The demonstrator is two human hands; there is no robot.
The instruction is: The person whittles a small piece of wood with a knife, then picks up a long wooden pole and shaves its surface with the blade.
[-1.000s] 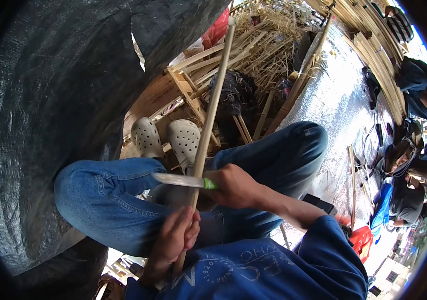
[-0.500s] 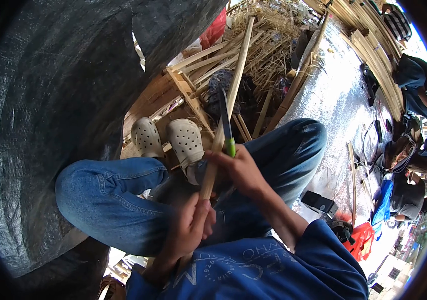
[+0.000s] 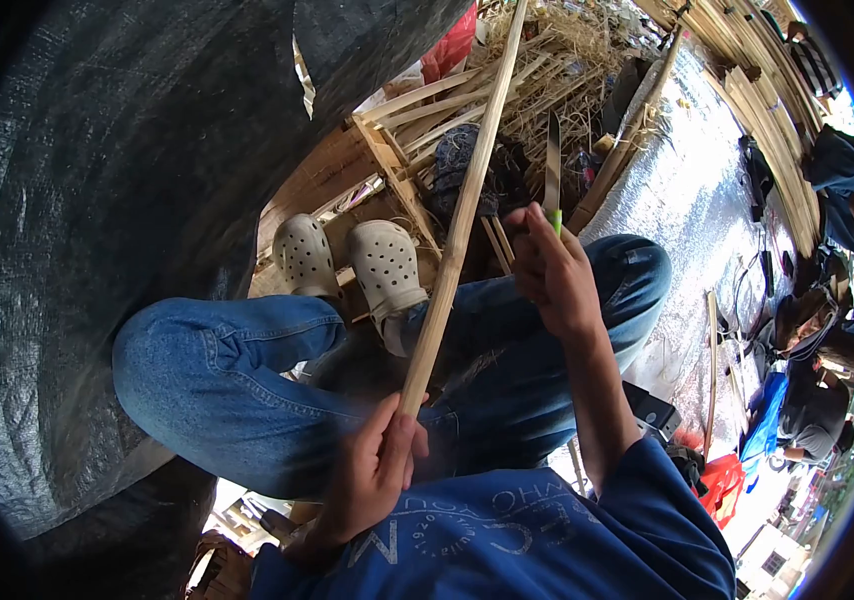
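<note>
At nine o'clock, free movement is bounded by black sheeting (image 3: 97,250). Near six o'clock, the wooden strip (image 3: 457,250) is gripped low in the closed fingers of the left hand (image 3: 377,465); its length is directed between twelve and one o'clock, beside the pale clogs (image 3: 385,265). The strip is judged light, stiff and slightly springy, its edges liable to splinter; it is best held low, clear of the blade. At two o'clock, the knife (image 3: 553,170) is gripped in the fingers of the right hand (image 3: 557,275), apart from the strip. Open room between them is bounded at three o'clock by a knee (image 3: 642,275).
</note>
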